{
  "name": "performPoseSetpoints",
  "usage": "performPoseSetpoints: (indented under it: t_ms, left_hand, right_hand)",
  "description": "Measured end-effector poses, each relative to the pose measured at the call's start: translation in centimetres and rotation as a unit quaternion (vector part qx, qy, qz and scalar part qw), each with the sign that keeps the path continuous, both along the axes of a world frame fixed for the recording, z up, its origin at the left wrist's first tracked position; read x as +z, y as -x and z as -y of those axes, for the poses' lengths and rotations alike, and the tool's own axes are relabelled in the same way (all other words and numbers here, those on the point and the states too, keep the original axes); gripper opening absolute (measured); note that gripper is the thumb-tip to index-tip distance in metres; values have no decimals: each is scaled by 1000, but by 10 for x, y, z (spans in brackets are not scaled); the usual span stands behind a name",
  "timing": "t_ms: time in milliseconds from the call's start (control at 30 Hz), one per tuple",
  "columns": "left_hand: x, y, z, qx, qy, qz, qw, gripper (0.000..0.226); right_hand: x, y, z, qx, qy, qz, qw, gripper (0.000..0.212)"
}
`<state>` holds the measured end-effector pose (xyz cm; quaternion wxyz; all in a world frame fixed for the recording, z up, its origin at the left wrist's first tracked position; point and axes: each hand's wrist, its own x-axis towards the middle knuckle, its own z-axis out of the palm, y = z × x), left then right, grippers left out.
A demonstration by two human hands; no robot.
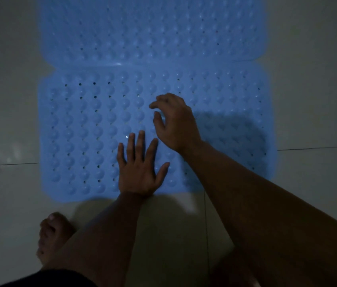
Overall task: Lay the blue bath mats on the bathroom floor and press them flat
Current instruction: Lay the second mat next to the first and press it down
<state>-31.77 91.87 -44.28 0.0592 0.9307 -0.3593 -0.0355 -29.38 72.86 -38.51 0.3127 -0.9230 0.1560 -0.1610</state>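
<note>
Pressing step was in hand: left hand (140,172) lay flat, fingers straight and spread, on the near blue bath mat (85,137) close to its near edge. Right hand (176,123) hovered just beyond those fingertips, fingers loosely curled, holding nothing. Far blue bath mat (142,27) lay past it on the tile floor (8,100), edges touching. Next probably: flatten right palm, press toward uncovered areas.

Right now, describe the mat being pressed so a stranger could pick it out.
On the pale tiled floor lie two blue dimpled mats, edge to edge. It is the near mat, closest to the bare foot. Unlike the far mat, it has the left hand flat on it.
</note>
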Motion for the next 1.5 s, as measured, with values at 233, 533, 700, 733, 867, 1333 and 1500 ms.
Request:
performPoseSetpoints:
  t_ms: [233, 533, 700, 733, 867, 1333, 1500]
  left_hand:
    - [30, 18, 16, -24, 0, 7, 1000, 74]
    - [26, -9, 41, 42, 13, -8, 999, 45]
    - [22, -21, 36, 15, 15, 22, 1000, 45]
    - [18, -25, 37, 14, 17, 24, 999, 46]
    - [10, -34, 36, 2, 22, 32, 999, 48]
    - [6, -34, 38, -7, 7, -13, 1000, 55]
    - [4, -27, 41, 31, 24, -9, 999, 54]
  right_hand:
    - [34, 59, 18, -45, 54, 27, 997, 23]
    - [-9, 99, 4, 2, 53, -170, 984, 47]
    - [-40, 115, -31, -3, 113, -244, 963, 72]
    - [-47, 116, -34, -6, 121, -252, 960, 74]
    - [-63, 117, -39, -11, 161, -291, 943, 81]
    - [-63, 114, -40, -2, 145, -304, 942, 81]
    - [-53, 110, -36, 14, 89, -310, 947, 73]
